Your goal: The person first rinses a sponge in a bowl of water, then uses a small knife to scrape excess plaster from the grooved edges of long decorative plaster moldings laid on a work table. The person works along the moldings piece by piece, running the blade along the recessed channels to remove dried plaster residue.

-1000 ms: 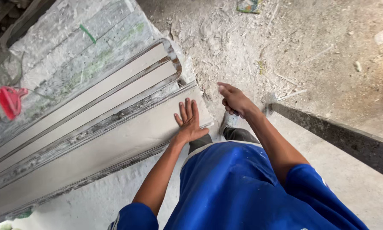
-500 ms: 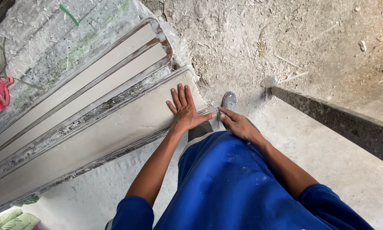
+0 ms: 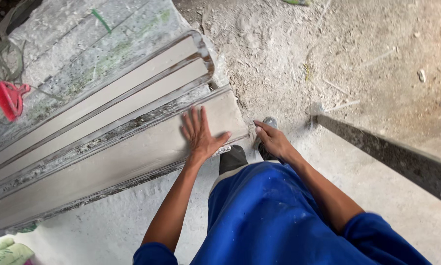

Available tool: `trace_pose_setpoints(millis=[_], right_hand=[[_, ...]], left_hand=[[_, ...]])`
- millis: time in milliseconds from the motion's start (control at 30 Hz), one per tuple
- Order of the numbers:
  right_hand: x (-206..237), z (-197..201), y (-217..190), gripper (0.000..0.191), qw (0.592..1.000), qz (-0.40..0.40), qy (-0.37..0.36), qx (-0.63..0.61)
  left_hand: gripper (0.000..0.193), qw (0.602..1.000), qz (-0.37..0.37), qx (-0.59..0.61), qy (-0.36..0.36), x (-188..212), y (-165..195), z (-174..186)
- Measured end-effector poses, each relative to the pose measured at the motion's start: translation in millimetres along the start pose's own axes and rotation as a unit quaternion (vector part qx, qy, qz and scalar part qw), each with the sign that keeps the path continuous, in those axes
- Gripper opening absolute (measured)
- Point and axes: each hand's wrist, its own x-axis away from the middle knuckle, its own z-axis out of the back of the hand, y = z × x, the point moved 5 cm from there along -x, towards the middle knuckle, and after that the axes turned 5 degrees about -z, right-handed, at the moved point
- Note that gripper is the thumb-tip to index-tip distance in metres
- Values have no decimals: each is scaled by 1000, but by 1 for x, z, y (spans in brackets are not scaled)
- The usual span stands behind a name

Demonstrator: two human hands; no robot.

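Observation:
Long beige moulded strips lie side by side on the dusty ground, running from lower left to upper right. My left hand rests flat, fingers spread, on the nearest strip close to its right end. My right hand hovers just right of that end, fingers loosely extended and holding nothing, above my grey shoe. Two more strips lie behind the first. My blue clothing fills the lower middle.
A grey sheet of plastic-wrapped boards lies beyond the strips. A red tool with cord sits at the far left. A dark edge borders a pale slab on the right. Green fabric shows at the lower left corner.
My left hand stays flat on the nearest strip. My right hand has come down from raised above the ground to beside the strip's end near my shoe.

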Motion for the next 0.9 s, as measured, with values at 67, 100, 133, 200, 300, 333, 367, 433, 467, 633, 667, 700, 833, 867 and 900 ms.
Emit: trace_pose_setpoints(millis=[67,100,133,200,300,333,367,433,467,633,667,700,833,867,900], right_hand=[[-9,4,-20,53,999,3,-16,30],[-16,7,-25,54,995,-70,-37,65],[-29,11,-33,55,983,-139,-56,102],[-54,22,-67,54,989,-84,-71,101],[-75,40,-95,53,983,-92,-64,143],[-77,47,-102,53,989,-87,-24,119],[-76,53,-106,52,991,-83,9,101],[-69,54,-119,48,989,-16,34,140],[-64,49,-129,43,979,40,33,197],[-69,-4,-174,41,787,9,-55,614],[-75,-23,-190,42,773,49,-65,630],[-81,-44,-205,43,756,88,-75,644],[-115,-148,-213,50,694,98,-143,699],[-121,-171,-208,49,688,114,-148,701],[-128,-188,-200,47,704,102,-147,688]], left_hand=[[146,999,1,42,-34,2,-13,-1],[149,996,1,66,-53,3,-18,-3],[148,996,13,70,-60,3,-22,-4],[147,993,41,79,-79,3,-27,-7],[144,995,-2,74,-66,1,-26,-3],[143,994,-8,79,-69,0,-27,-1],[142,993,-9,91,-73,0,-29,0],[134,993,-17,115,-32,0,-35,6],[127,991,-33,130,10,2,-39,10],[96,982,30,135,129,13,-104,21],[96,982,65,111,136,15,-126,27],[96,981,101,87,141,18,-144,32],[102,990,111,82,25,18,-179,25],[102,991,103,85,12,19,-180,22],[103,991,96,91,-6,20,-180,17]])
